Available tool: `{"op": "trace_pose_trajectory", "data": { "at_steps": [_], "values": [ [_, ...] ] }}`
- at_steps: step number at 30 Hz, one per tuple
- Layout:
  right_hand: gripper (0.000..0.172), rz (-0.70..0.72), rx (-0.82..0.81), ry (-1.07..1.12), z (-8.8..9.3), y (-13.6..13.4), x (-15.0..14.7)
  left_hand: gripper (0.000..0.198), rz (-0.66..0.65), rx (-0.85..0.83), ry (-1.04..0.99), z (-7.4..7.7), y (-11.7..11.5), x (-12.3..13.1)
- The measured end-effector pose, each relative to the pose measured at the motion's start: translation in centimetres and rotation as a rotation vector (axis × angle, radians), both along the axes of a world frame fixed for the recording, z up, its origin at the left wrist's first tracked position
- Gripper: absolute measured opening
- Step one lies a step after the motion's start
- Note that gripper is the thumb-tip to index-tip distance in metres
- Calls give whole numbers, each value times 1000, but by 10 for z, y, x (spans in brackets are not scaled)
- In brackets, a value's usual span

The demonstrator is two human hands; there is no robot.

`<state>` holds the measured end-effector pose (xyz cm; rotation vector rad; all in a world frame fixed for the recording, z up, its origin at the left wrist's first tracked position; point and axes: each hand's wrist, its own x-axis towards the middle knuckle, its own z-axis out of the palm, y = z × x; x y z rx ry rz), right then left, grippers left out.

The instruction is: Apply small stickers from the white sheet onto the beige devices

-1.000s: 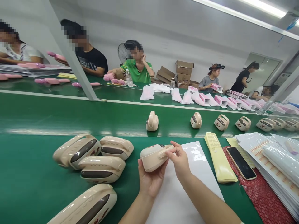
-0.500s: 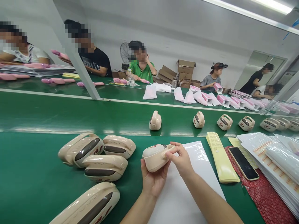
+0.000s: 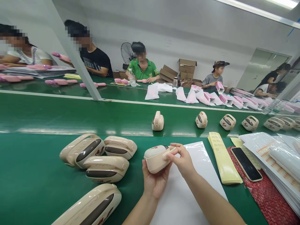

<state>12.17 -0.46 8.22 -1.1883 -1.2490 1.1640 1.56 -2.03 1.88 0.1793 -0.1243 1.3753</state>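
Note:
A small cream toy rice cooker (image 3: 154, 159) is held tilted above a white sheet (image 3: 187, 187). My left hand (image 3: 154, 182) cups it from below, fingers closed round its base. At its right end, my right hand (image 3: 181, 157) pinches the carrying handle near the pivot between thumb and fingers. Several like cookers lie to the left: a nearer one (image 3: 93, 206) cut off by the frame edge, and a cluster with one in the middle (image 3: 106, 168). Each has a dark oval panel and reddish decoration.
Along the green belt (image 3: 70, 115) stands a row of cookers, the leftmost (image 3: 158, 121) ahead of my hands. Yellow sticker sheets (image 3: 225, 162), a phone (image 3: 246, 164), red bubble wrap (image 3: 272, 200) and label sheets (image 3: 264, 145) lie to the right. Co-workers sit across the belt.
My hands keep the same grip on the toy rice cooker. The view has shifted slightly. Across the belt, the person in green has lowered a raised hand to the table.

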Motion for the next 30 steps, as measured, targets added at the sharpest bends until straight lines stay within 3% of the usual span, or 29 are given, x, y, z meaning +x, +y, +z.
{"op": "trace_pose_trajectory", "data": {
  "at_steps": [4, 11, 14, 16, 20, 25, 30],
  "values": [
    [17, -37, 43, -55, -4, -1, -2, 51, -13, 54, -12, -5, 1, 0],
    [11, -87, 341, -265, -16, 0, 2, 58, -37, 43, 40, -5, 0, 0],
    [47, -91, 289, -262, -24, 1, 1, 55, -52, 115, 61, -5, -2, 0],
    [58, -33, 183, -199, -31, 4, 2, 51, -55, 153, 69, -5, -2, 0],
    [29, 86, 92, -96, -39, 23, 17, 48, -104, 143, 114, -7, -2, -3],
    [24, -149, 89, -527, -45, 54, 53, 49, -84, 116, 163, -11, 1, -14],
    [8, -122, 81, -639, -60, 61, 57, 53, 7, -55, 241, -5, 4, -16]
  ]
}}
